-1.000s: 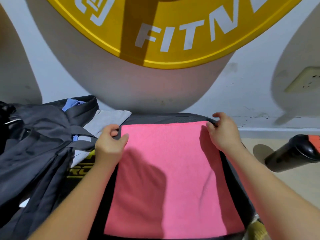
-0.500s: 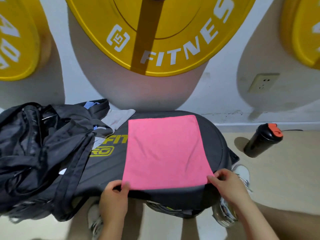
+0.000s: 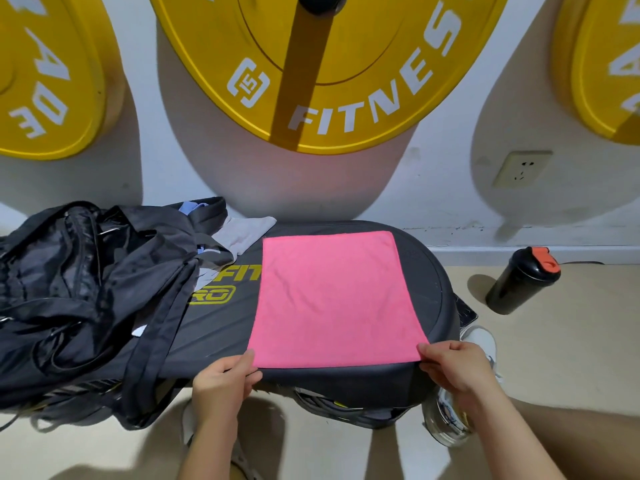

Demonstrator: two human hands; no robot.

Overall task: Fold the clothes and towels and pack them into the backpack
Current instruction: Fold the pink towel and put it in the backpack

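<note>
Folding seems about to start: the bench (image 3: 427, 282) carries the backpack (image 3: 69, 289) at its left end, the towel (image 3: 332, 296) flat toward its right; left hand (image 3: 221, 382) and right hand (image 3: 457, 368) pinch its near corners (next: over to the far edge).

wall: three yellow weight plates, left (image 3: 45, 81), middle (image 3: 381, 46) lettered FITNES, right (image 3: 602, 64) | wall socket (image 3: 522, 169) below right plate | floor (image 3: 571, 358): black shaker bottle (image 3: 519, 282), red lid, near surface (image 3: 429, 282) | surface: black, padded, yellow lettering
</note>
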